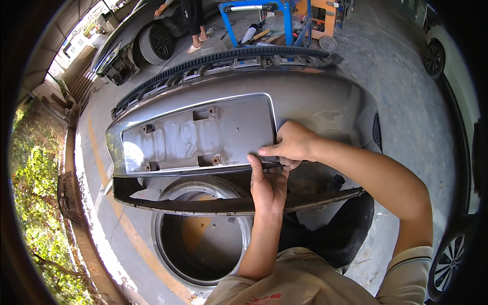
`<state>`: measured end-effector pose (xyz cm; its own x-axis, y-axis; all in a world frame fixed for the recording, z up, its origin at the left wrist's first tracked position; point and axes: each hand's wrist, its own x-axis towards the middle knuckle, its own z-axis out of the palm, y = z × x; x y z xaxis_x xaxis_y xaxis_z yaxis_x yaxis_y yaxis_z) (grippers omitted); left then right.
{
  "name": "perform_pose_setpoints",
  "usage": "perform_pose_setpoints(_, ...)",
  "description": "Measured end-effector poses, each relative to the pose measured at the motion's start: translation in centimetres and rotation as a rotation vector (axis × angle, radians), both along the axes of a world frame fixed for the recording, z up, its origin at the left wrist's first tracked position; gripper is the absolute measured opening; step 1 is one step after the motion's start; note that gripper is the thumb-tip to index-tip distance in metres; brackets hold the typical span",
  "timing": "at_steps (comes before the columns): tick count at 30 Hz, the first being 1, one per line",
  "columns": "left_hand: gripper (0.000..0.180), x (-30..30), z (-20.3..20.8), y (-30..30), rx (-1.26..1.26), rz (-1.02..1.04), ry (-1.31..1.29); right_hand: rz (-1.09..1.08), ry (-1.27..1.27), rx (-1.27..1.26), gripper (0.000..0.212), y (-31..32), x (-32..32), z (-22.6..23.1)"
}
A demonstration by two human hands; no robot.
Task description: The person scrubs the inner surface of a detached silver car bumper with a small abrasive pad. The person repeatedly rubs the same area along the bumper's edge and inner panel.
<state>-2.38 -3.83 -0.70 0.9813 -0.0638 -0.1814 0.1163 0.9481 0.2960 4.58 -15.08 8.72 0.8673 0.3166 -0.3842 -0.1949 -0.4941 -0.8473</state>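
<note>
A grey car bumper (325,104) lies across in front of me, with a recessed number-plate panel (244,127) framed in a bright edge. At the panel's lower right corner both my hands meet. My left hand (269,188) comes from below, thumb up on the panel's edge and fingers curled under it, closed on the bumper's lower edge. From the right, my right hand (297,142) presses its thumb at that same corner, fingers bent around the edge. A small dark piece (270,159) shows between the hands; its kind is unclear, and most fingertips are hidden.
Under the bumper lies a large tyre (157,244). Beyond stand a blue metal frame (227,25) with tools and an orange cart (325,23). A person (192,23) stands by a partly dismantled car (114,35) at the back left. A pale car (452,91) is at right.
</note>
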Motion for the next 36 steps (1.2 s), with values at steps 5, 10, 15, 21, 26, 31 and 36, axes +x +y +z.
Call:
perform_pose_setpoints(5, 0.052, 0.3, -0.4, 0.0, 0.029, 0.000, -0.049, 0.007, -0.022, -0.064, 0.037, 0.5, -0.1, 0.1)
perform_pose_setpoints(10, 0.050, 0.3, -0.1, -0.3, 0.036, 0.048, 0.006, -0.018, 0.038, -0.084, 0.035, 0.6, 0.1, 0.3)
perform_pose_setpoints(15, 0.049, 0.6, -0.4, -0.2, 0.030, 0.061, 0.022, -0.020, 0.083, -0.115, 0.035, 0.9, 0.3, 0.7)
perform_pose_setpoints(21, 0.047, 0.7, -0.3, -0.1, 0.057, 0.058, 0.024, -0.041, 0.099, -0.101, 0.033, 1.1, 0.2, 0.8)
perform_pose_setpoints(26, 0.043, 0.6, 0.3, -0.1, 0.075, 0.084, 0.032, -0.038, 0.100, -0.097, 0.033, 1.1, 0.2, 0.8)
perform_pose_setpoints(31, 0.042, 0.7, 0.5, -0.5, 0.153, 0.152, 0.031, -0.031, 0.103, -0.067, 0.036, 0.7, 0.3, 0.0)
perform_pose_setpoints(36, 0.041, 0.4, 1.0, -0.6, 0.181, 0.159, 0.024, -0.009, 0.171, 0.035, 0.037, -0.3, 0.3, 0.3)
